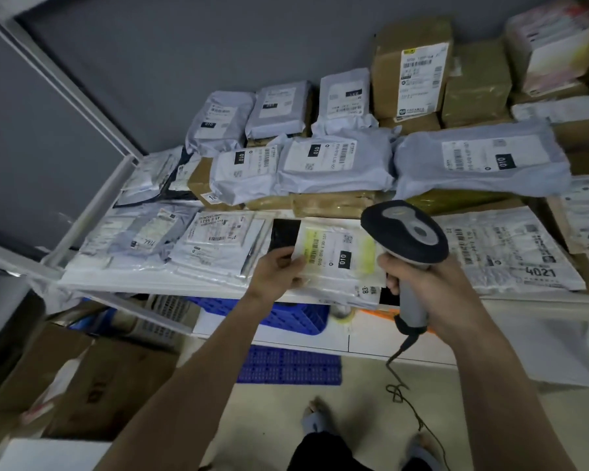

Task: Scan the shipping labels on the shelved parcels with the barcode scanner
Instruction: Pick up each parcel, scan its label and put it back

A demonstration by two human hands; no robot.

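Nearest, a cable [402,390] is hanging from the scanner butt twd the pale floor [371,419]. R hand [419,283] is gripping the grey handle of the barcode scanner [407,246], fingers wrapped round it, dark head tilting down over the shelf [170,288] front. L hand [278,271] is pinching the near-left edge of a flat white parcel [334,263] lying at the shelf edge, thumb on top; its shipping label [337,251] w/ yellow patches and a black "010" block is sitting just left of the scanner head. Under the shelf, a blue crate [286,317] is showing. Behind, more grey poly bags [480,164] are lying in rows, labels up. Farthest back, cardboard boxes [412,69] are standing against the grey wall [184,45].
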